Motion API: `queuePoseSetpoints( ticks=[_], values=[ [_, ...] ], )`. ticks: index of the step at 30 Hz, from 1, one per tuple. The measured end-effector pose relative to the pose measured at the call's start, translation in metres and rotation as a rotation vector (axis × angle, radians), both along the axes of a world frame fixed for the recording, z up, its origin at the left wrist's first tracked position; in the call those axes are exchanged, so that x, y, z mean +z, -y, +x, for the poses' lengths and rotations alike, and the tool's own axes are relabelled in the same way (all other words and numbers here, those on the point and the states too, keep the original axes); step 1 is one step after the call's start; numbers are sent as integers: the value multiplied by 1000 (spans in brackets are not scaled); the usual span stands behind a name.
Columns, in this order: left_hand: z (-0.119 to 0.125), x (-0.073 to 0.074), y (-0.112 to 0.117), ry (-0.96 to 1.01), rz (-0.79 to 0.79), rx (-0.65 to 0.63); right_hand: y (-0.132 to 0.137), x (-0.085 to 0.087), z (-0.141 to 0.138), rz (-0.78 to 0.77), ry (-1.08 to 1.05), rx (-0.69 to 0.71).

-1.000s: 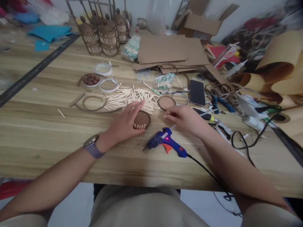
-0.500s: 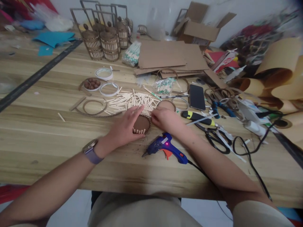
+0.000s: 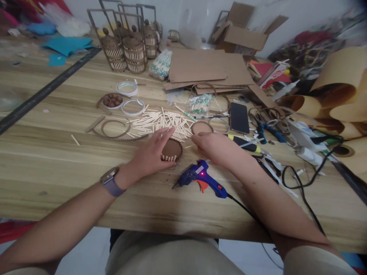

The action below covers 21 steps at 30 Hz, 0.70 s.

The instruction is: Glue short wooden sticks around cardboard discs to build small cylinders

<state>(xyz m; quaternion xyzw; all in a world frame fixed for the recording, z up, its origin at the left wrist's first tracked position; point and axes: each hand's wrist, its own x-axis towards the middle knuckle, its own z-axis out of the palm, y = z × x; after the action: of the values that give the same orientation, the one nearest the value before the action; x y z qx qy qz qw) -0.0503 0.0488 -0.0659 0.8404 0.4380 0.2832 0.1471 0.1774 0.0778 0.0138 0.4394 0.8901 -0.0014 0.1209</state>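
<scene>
My left hand (image 3: 150, 152) lies with its fingers stretched out over the left side of a brown cardboard disc (image 3: 172, 148), thumb at the near rim, where short wooden sticks stand glued. My right hand (image 3: 213, 147) is just right of the disc, its fingers curled and pinched; a thin pale wooden stick (image 3: 189, 146) pokes out at the fingertips. Behind both hands lies a pile of loose wooden sticks (image 3: 160, 121). A second cardboard disc (image 3: 201, 127) sits beyond my right hand. A blue glue gun (image 3: 200, 177) with a red light lies on the table in front of the hands.
On the wooden table (image 3: 57, 160): a phone (image 3: 239, 117), a yellow-black knife (image 3: 245, 142), scissors (image 3: 265, 166) and a black cable (image 3: 298, 183) to the right. Tape rings (image 3: 132, 107), a dish of brown beads (image 3: 112, 101), stick lanterns (image 3: 126, 51) and cardboard sheets (image 3: 206, 67) farther back.
My right hand reached left into the stick pile, then drew back to the right of the disc. My left hand has stayed on the disc.
</scene>
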Motion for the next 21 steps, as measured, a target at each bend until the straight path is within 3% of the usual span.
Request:
queuePoseSetpoints(
  ticks=[5, 11, 15, 21],
  values=[
    [0, -2, 0, 10, 7, -13, 8, -3, -7, 1, -29, 76],
    [-1, -1, 0, 1, -8, -5, -5, -12, -6, -227, -500, 91],
    [-1, 0, 0, 9, -3, -18, -12, -22, -3, -308, -622, 58],
    [-1, -1, 0, 30, 33, -26, -7, -10, 2, -413, -694, 33]
  ],
)
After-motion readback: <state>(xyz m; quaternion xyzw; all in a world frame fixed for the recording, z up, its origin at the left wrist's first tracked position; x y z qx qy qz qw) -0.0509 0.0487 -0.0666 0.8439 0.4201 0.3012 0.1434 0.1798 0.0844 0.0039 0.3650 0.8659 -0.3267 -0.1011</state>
